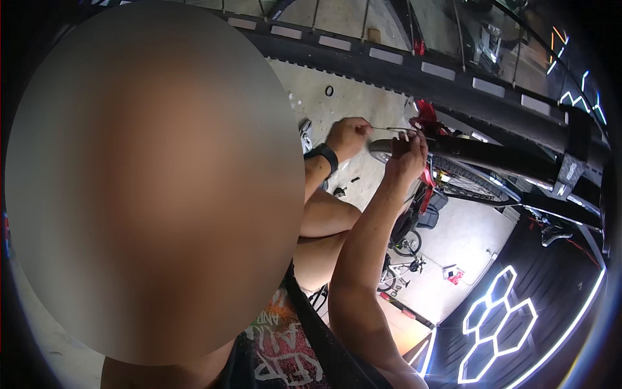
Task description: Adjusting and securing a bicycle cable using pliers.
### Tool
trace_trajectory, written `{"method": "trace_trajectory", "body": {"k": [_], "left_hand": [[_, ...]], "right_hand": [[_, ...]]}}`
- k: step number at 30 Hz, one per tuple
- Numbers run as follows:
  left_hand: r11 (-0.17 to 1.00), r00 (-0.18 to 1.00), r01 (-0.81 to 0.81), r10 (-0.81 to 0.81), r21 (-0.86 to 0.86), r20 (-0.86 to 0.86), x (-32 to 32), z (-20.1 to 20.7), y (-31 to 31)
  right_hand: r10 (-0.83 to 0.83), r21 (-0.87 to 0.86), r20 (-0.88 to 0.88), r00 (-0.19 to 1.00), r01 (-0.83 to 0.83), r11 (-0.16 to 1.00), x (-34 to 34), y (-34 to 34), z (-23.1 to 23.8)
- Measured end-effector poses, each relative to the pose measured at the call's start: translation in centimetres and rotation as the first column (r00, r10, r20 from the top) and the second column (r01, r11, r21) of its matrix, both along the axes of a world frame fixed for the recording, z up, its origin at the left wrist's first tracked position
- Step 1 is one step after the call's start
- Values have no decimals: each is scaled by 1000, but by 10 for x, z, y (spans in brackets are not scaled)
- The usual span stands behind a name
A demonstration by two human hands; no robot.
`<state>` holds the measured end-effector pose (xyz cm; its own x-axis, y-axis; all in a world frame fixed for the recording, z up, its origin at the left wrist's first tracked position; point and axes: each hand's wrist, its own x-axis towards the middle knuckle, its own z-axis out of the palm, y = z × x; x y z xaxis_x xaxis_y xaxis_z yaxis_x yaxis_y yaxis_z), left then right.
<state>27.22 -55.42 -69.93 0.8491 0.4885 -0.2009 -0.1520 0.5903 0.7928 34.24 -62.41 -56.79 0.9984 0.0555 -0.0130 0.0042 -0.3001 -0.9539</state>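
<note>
A thin, straight wire-like piece [389, 128] stretches between my two hands; whether it is a cable or a slim rod cannot be made out. My left hand [350, 139], with a black band on its wrist, pinches one end between closed fingertips. Near its other end, my right hand [409, 154] has its fingers bent and raised against the end of a black bicycle tube [499, 153]. Red bicycle parts [426, 113] sit just beyond the right fingers. What those fingertips touch is partly hidden.
A large bicycle wheel with a knobbly tyre [402, 61] crosses above my hands. A black strap or clamp [569, 175] wraps the tube at right. On the floor lies a small black ring [329, 91]. Further bikes [396, 269] stand behind, near glowing hexagon lights [499, 324]. A blurred oval covers the left side.
</note>
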Motion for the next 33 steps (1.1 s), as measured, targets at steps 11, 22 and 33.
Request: {"method": "trace_trajectory", "body": {"k": [11, 22, 33], "left_hand": [[999, 997, 29, -31, -27, -70, 1, 30, 3], [985, 953, 165, -170, -39, -249, 24, -11, 2], [989, 987, 17, -40, -149, -155, 22, -27, -6]], "right_hand": [[-70, 245, 166, 984, 28, 969, 10, 8, -3], [-61, -130, 227, 972, 92, 987, 8, 16, -12], [-135, 38, 228, 964, 130, 991, 6, 19, -30]]}}
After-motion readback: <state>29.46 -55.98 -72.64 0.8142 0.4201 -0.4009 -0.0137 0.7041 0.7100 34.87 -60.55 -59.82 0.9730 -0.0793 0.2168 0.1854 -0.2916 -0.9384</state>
